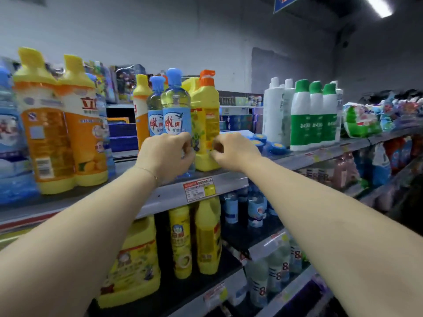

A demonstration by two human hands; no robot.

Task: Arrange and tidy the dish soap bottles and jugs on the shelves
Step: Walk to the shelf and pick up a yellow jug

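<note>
At frame centre, our left hand (166, 154) grips one of two clear blue-capped bottles (175, 106) on the top shelf (169, 193). Our right hand (231, 152), fingers curled, touches one yellow jug (206, 124) beside them. Three green-capped bottles (315, 115) stand right.

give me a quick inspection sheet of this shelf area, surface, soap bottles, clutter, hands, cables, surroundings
Surface: top shelf, grey edge with a price tag.
Job's things: clear bottle with blue cap beside yellow jug with orange cap; more yellow jugs on the shelf below.
Clutter: blue round tubs lying right of the jug.
Hands: left hand wraps the blue-capped bottle; right hand touches the yellow jug.
Cables: nothing seen.
Surroundings: white bottles with green caps, grey wall.
</note>
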